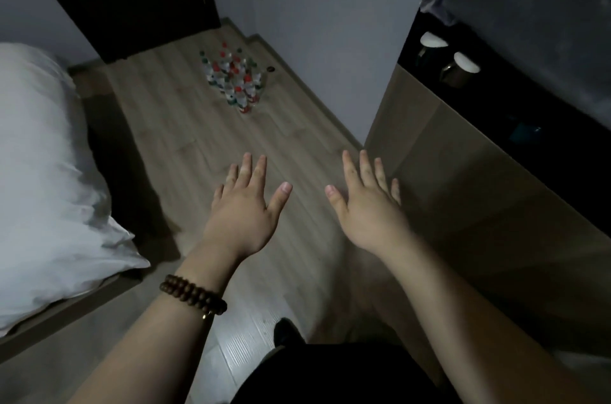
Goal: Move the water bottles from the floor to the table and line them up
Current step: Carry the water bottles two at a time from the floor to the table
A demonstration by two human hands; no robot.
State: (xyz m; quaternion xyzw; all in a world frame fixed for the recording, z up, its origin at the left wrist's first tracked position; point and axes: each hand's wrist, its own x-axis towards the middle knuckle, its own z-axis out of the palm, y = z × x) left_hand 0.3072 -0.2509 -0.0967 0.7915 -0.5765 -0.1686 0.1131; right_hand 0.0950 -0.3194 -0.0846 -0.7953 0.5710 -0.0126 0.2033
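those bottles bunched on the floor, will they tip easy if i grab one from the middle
Probably. The bottles stand upright, narrow and packed close, so pulling one may knock neighbours. They look like clear plastic, likely light; how full they are cannot be told. A fallen one would likely roll on the smooth floor.

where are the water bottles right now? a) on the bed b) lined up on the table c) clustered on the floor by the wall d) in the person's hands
c: the water bottles stand bunched on the wooden floor near the wall, while the left hand and right hand are open and hold nothing.
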